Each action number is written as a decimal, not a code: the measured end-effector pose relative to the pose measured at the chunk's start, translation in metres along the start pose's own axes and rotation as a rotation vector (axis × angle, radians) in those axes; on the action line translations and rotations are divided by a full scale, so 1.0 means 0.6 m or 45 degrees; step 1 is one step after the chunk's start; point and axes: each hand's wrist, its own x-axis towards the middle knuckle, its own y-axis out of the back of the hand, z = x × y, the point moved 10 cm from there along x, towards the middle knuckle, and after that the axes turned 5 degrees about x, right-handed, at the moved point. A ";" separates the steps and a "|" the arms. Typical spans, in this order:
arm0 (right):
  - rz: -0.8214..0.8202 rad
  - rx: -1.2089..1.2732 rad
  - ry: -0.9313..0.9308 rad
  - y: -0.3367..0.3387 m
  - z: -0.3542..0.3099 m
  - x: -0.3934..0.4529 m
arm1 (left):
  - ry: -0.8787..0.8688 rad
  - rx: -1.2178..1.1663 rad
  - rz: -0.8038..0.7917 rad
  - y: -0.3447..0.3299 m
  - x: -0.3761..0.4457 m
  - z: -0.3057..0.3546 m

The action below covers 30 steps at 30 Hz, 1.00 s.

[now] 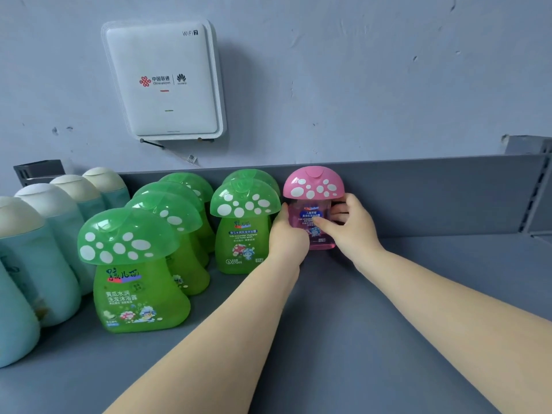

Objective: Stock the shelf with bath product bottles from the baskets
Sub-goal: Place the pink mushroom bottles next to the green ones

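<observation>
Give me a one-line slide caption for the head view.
Both hands, left and right, set a pink mushroom bottle beside green ones.

Single head-worn view, close above the shelf (388, 339), facing forward and down.
</observation>
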 end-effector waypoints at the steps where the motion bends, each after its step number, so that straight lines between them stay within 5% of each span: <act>1: -0.001 -0.023 0.008 -0.001 0.000 0.000 | -0.005 0.006 0.003 0.000 0.001 -0.001; 8: -0.028 -0.094 -0.040 -0.001 -0.006 0.001 | -0.031 0.097 0.003 0.004 0.000 0.005; 16: -0.167 -0.306 -0.155 0.020 -0.016 -0.005 | -0.054 0.837 -0.162 0.001 -0.024 0.032; 21: -0.201 -0.463 -0.259 0.042 -0.028 -0.039 | -0.126 1.033 -0.182 0.000 -0.040 0.054; 30: -0.225 -0.991 0.084 0.063 -0.167 -0.132 | -0.412 1.338 -0.395 -0.020 -0.109 0.061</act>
